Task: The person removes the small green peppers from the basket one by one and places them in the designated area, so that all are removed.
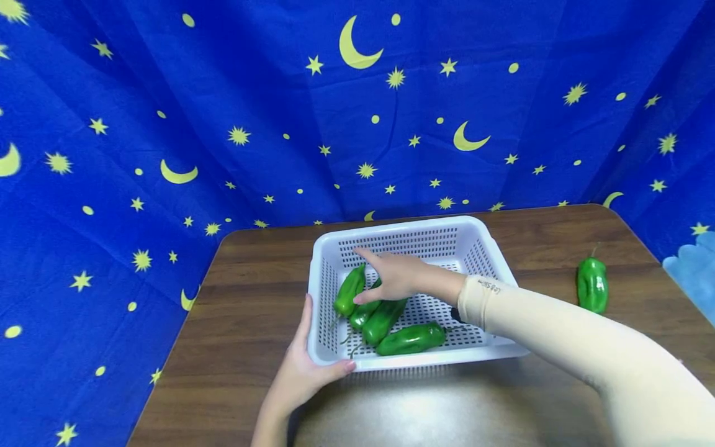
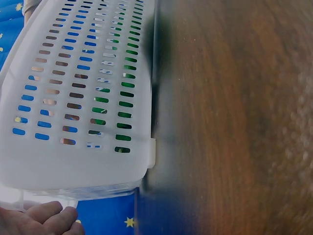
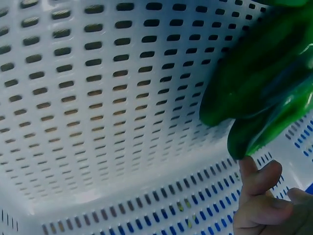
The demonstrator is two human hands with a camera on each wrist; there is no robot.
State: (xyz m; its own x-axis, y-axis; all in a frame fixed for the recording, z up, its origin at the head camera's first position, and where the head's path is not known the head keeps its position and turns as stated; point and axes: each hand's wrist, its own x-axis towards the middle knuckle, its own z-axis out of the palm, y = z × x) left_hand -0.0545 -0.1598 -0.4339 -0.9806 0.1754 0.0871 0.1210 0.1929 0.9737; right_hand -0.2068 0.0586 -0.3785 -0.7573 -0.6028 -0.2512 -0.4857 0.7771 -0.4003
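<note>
A white perforated plastic basket (image 1: 413, 359) sits on the wooden table. My left hand (image 1: 301, 366) holds its near left corner, thumb on the front rim and fingers along the left side. Several green peppers lie inside at the left and front, among them a leftmost pepper (image 1: 350, 290) and a front pepper (image 1: 412, 339). Over them reaches my right hand (image 1: 398, 276), thumb and fingers spread, nothing gripped. In the right wrist view, one fingertip meets or nearly meets the end of a pepper (image 3: 244, 137). The hand partly hides the peppers beneath it.
Another green pepper (image 1: 592, 285) lies on the table (image 1: 240, 298) right of the basket. A blue cloth (image 1: 357, 124) with yellow moons and stars hangs behind and at both sides. At the right edge is a light blue thing (image 1: 692, 273).
</note>
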